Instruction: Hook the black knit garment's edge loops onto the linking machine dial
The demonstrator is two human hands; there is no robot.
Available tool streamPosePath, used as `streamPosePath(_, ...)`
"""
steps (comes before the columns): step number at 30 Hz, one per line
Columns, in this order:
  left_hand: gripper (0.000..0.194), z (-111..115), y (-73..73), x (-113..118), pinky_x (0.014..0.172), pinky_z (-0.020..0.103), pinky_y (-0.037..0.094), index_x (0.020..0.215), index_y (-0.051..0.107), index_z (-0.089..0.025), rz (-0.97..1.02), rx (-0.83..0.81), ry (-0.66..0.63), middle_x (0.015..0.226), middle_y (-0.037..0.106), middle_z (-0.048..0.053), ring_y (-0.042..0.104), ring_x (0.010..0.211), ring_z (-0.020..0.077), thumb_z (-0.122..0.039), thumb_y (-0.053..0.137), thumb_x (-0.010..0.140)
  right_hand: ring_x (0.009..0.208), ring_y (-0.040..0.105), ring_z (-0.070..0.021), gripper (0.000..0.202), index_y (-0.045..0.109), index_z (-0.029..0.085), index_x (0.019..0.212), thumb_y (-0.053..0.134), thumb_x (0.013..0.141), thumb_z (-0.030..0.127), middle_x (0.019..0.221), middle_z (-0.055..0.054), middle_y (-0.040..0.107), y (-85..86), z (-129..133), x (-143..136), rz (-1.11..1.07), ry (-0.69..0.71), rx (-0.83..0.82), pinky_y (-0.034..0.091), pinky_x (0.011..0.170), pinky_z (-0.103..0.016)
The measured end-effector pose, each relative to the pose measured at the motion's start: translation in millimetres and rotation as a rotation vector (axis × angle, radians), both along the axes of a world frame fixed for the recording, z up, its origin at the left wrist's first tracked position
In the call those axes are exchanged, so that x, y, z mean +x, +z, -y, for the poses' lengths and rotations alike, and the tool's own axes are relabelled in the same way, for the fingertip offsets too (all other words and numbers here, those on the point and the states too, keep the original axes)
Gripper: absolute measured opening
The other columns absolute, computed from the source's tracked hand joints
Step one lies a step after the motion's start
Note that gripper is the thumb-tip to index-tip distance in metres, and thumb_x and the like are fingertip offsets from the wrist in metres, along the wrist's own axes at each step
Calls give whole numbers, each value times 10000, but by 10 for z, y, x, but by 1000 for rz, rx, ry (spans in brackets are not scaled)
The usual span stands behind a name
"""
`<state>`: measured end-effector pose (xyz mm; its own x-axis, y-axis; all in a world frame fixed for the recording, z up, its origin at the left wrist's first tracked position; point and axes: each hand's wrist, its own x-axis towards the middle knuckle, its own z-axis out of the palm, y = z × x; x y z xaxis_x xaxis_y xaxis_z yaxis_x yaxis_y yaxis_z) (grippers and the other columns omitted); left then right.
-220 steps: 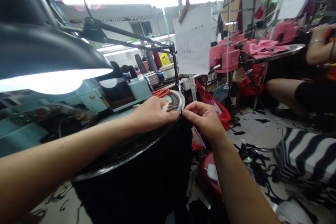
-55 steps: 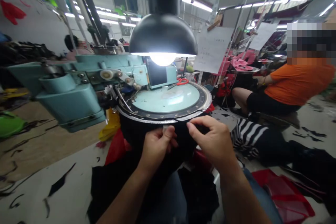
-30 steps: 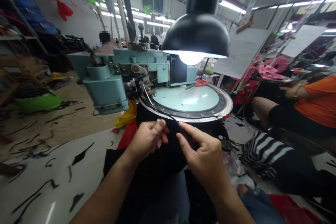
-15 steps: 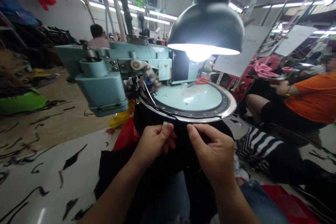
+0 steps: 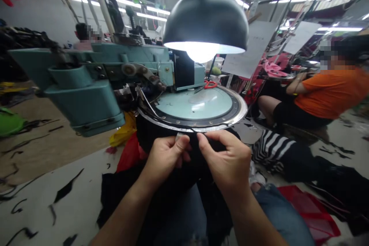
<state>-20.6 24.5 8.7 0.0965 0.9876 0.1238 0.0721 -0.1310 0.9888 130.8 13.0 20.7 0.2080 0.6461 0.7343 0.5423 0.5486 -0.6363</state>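
Note:
Black knit fabric [image 5: 187,169] hangs from the toothed rim of a round dial [image 5: 196,105] on a green linking machine [image 5: 89,84] and falls over my lap. My left hand [image 5: 165,157] pinches the fabric just below the front of the rim, with something whitish at its thumb tip. To its right, a small gap away, my right hand [image 5: 227,159] grips the same cloth between thumb and forefinger. Its other fingers are curled and partly hidden. Dark strands lie along the rim above both hands.
A lit lamp [image 5: 206,23] hangs low over the dial. Red-handled scissors [image 5: 210,84] rest at its back edge. At right sits a person in an orange top [image 5: 331,92], near striped cloth [image 5: 273,150]. Black scraps [image 5: 67,186] litter a pale surface at left.
The view has swung to the right, so the machine and lamp appear farther left. My two hands have come slightly closer together, both still pinching the black fabric at the rim.

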Motion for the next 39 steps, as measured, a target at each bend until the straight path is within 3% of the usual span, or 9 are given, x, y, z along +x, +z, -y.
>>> streamPosePath(5, 572, 17, -50, -10, 351, 167, 282, 716, 682, -129, 15, -14, -31, 505, 628, 44, 463, 366, 79, -689, 620, 810, 662, 675, -149, 56, 722, 194, 798, 713, 849, 215, 740, -1, 723, 6, 14, 65, 21, 52, -6, 518, 654, -252)
streamPosePath(16, 586, -16, -60, 114, 365, 189, 323, 686, 678, -132, -54, 40, 19, 489, 615, 43, 475, 365, 96, -690, 577, 834, 669, 662, -143, 62, 715, 205, 795, 709, 852, 230, 733, 12, 709, 17, 6, 240, 38, -17, 14, 516, 673, -251)
streamPosePath(19, 476, 101, 7, 69, 388, 192, 361, 642, 669, -160, -298, 261, 126, 493, 611, 14, 497, 394, 95, -564, 604, 884, 779, 683, -164, 107, 731, 223, 914, 740, 808, 237, 862, 2, 729, 32, 42, 404, 112, 27, -91, 526, 731, -264)
streamPosePath(22, 133, 209, 157, 1, 580, 199, 500, 790, 727, -198, -583, 788, 348, 717, 711, 7, 642, 605, 122, -324, 753, 824, 805, 678, -160, 113, 744, 229, 934, 709, 827, 219, 881, -5, 721, 60, 60, 500, 132, 137, -118, 529, 734, -259)
streamPosePath(23, 89, 210, 218, -20, 671, 213, 528, 887, 739, -214, -660, 950, 396, 846, 737, 17, 678, 711, 136, -253, 765, 811, 785, 673, -154, 87, 747, 225, 903, 690, 841, 208, 853, -6, 716, 70, 57, 511, 113, 147, -102, 528, 721, -255)
streamPosePath(25, 188, 152, 335, -56, 771, 243, 541, 1010, 732, -226, -809, 1153, 367, 1021, 740, 36, 702, 848, 160, -179, 728, 829, 745, 662, -149, 66, 742, 217, 837, 679, 847, 201, 803, -4, 707, 79, 41, 514, 66, 121, -64, 526, 703, -254)
streamPosePath(30, 133, -84, 495, -122, 652, 270, 533, 979, 733, -192, -1071, 1293, 190, 958, 760, 51, 701, 745, 181, -213, 660, 870, 743, 656, -156, 19, 726, 219, 815, 715, 831, 222, 802, 3, 705, 54, -24, 498, 2, 72, -62, 532, 716, -263)
streamPosePath(35, 177, -120, 493, -151, 629, 266, 495, 1024, 725, -200, -1024, 1395, 121, 1005, 762, 57, 690, 728, 168, -183, 685, 853, 714, 652, -154, 14, 735, 218, 809, 738, 820, 226, 780, 5, 709, 53, -46, 487, -64, 118, -65, 541, 704, -261)
streamPosePath(39, 105, -95, 506, -147, 617, 276, 471, 953, 725, -200, -1090, 1355, 144, 943, 767, 27, 675, 702, 162, -215, 695, 854, 693, 649, -143, 26, 740, 221, 812, 740, 803, 196, 780, 15, 719, 81, -25, 504, -65, 148, -100, 540, 686, -241)
